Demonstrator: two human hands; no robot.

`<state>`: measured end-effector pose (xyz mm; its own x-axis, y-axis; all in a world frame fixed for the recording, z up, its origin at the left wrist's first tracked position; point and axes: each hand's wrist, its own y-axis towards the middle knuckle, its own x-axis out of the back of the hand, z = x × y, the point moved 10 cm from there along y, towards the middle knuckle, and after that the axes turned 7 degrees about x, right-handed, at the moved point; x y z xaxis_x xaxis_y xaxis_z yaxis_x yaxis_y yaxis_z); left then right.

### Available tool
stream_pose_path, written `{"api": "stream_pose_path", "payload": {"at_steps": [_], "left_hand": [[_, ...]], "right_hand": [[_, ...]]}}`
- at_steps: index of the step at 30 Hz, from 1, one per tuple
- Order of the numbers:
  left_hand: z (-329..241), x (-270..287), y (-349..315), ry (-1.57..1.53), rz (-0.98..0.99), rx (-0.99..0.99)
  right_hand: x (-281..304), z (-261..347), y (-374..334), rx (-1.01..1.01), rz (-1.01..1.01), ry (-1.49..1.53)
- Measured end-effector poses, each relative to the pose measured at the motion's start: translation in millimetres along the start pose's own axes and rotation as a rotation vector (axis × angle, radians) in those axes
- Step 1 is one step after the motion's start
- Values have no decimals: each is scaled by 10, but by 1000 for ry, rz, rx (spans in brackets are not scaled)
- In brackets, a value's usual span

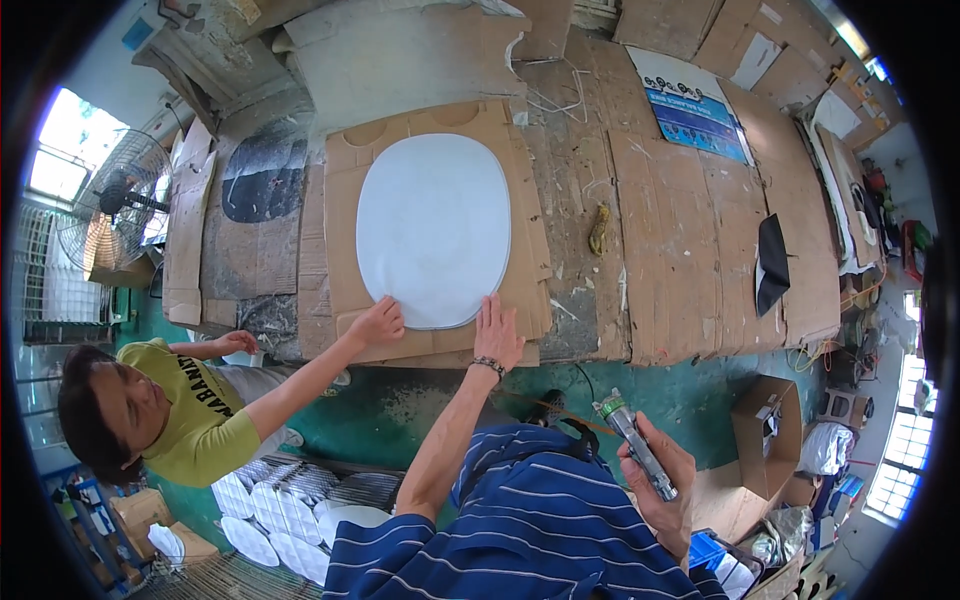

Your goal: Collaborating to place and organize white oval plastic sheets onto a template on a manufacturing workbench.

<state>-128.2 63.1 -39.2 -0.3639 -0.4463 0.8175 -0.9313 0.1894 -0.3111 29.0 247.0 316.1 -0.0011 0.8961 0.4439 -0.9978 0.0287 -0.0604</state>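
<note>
A white panel (434,230), shaped like a rounded oval, lies flat on a brown cardboard sheet (530,270) on the workbench. My left hand (498,338) reaches up to its lower right edge, fingers stretched out and fingertips touching the rim. Down at my right side, my right hand (665,470) is closed round a flashlight (640,447) with a clear body and a green end, which tilts up and to the left. A co-worker's hand (378,322) touches the panel's lower left edge, fingers bent. The panel's underside is hidden.
The co-worker (170,400) in a yellow-green shirt stands at my left. On the bench lie a black folded piece (771,265), a blue-and-white printed sheet (690,105) and a small yellowish object (599,229). A fan (117,200) stands far left. An open carton (768,435) sits at right.
</note>
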Motion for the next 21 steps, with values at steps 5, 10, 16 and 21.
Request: {"api": "stream_pose_path", "payload": {"at_steps": [5,10,16,21], "left_hand": [[-120,-83,-78,-32,38,-27],[-117,-149,-164,-58,67,-15],[140,290,-226,3,-205,41],[611,520,-252,123,-239,230]], "right_hand": [[3,-24,0,4,12,-37],[-20,-9,13,18,12,-34],[-95,30,4,35,77,-39],[-259,129,52,90,163,-29]]}}
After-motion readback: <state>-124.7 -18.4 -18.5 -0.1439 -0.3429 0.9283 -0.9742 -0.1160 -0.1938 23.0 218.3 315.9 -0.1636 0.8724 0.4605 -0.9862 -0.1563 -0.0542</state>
